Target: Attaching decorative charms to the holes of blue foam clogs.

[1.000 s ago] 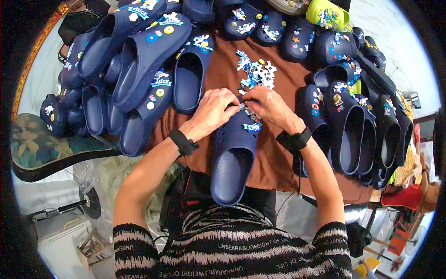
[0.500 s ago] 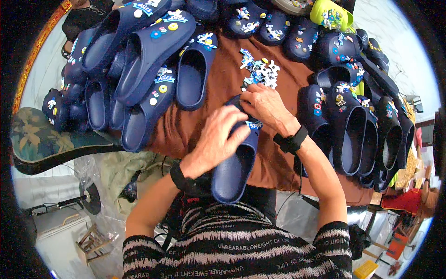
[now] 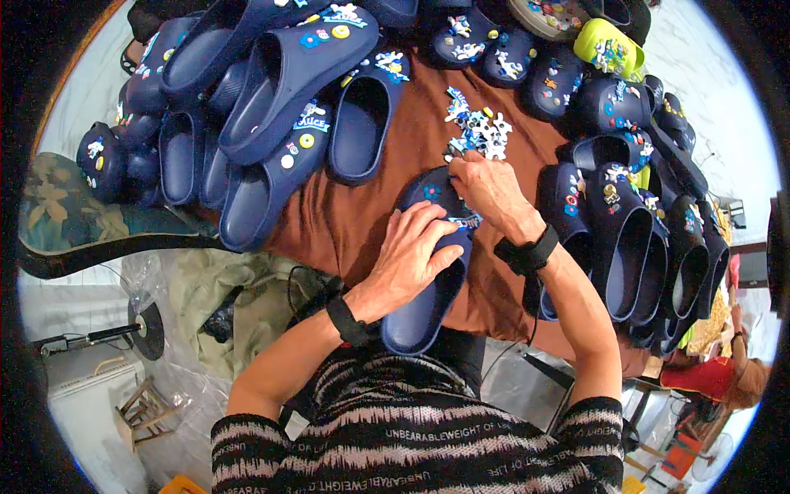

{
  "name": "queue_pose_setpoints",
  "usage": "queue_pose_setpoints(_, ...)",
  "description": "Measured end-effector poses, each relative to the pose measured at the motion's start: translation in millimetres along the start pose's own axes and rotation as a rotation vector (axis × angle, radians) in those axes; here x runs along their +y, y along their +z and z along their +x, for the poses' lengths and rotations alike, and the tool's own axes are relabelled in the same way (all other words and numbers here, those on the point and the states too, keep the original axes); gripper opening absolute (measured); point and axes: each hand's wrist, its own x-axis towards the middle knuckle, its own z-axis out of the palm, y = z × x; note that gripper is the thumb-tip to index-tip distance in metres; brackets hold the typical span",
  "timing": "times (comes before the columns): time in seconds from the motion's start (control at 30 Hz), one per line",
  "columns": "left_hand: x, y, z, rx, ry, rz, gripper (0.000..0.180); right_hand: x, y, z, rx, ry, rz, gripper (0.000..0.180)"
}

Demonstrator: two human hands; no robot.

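Observation:
A navy blue clog [image 3: 418, 317] lies on the brown cloth right in front of me, its toe away from me and its heel at the table's near edge. A small flower-shaped charm and a blue-and-white banner charm sit on its upper. My left hand [image 3: 405, 257] rests across the upper with fingers stretched out and thumb apart. Beyond it, my right hand [image 3: 494, 196] is closed, fingertips curled together at the near edge of a pile of shoe charms [image 3: 481, 130]. Whatever is in those fingertips is hidden. The pile is mostly white and blue, with yellow bits.
Navy clogs with charms [image 3: 300, 70] are heaped at the left, and more navy clogs [image 3: 623, 247] stand at the right. Along the back are further clogs and a lime green one [image 3: 609, 49]. Brown cloth [image 3: 362, 222] covers the table. A person in red [image 3: 699, 375] shows at far right.
My left hand has settled onto the clog's upper, uncovering the flower-shaped charm. My right hand stays by the charm pile with curled fingers. The whole view has shifted slightly.

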Motion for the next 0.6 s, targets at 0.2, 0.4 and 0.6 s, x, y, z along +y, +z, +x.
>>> queue_pose_setpoints(0.2,0,0,-1,-0.005,-0.006,0.001,0.036,-8,6,1,0.038,0.137,-0.029,0.011)
queue_pose_setpoints(0.4,-1,2,0,-0.022,-0.003,-0.001,0.038,-11,4,3,0.020,-0.072,-0.149,0.007)
queue_pose_setpoints(0.6,-1,2,0,-0.027,-0.025,0.024,0.039,-22,-8,2,-0.065,-0.206,-0.309,0.010)
